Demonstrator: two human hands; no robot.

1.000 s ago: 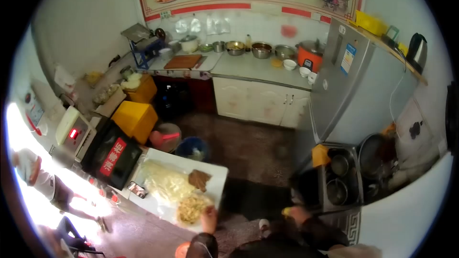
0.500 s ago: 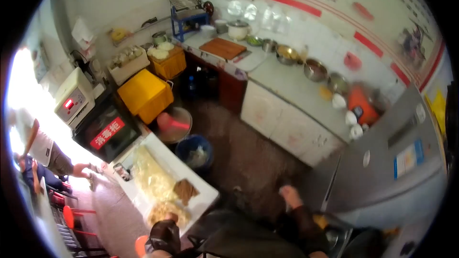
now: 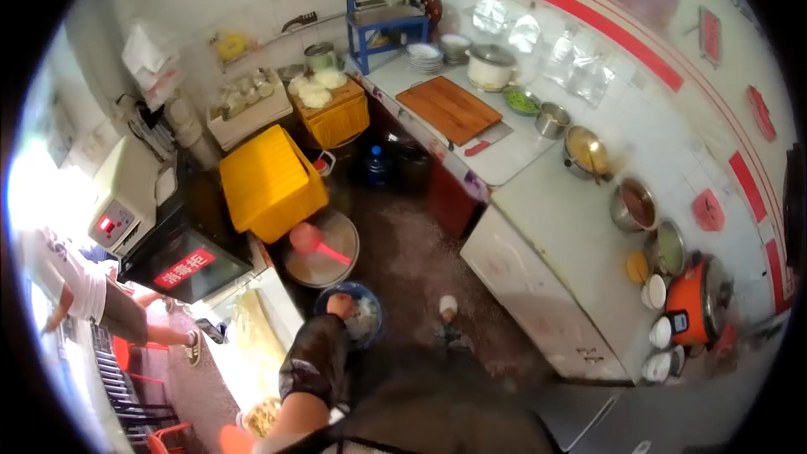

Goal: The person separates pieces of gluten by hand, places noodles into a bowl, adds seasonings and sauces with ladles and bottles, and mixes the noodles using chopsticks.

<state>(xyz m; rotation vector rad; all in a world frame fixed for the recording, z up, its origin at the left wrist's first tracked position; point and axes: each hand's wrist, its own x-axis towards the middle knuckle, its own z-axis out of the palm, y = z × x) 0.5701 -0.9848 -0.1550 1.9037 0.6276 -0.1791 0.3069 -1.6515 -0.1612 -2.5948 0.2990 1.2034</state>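
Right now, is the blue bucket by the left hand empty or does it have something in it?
Not empty. The blue bucket holds pale scraps, visible inside its rim, and the left hand reaches over its near edge. How full it is, I cannot tell.

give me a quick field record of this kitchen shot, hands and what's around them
left hand: reaching down over the blue bucket, grip unclear
right hand: not in view
beside bucket: round tub with a pink ladle
behind tub: yellow crate
counter: wooden cutting board, metal bowls, orange rice cooker
left edge: another person standing outside
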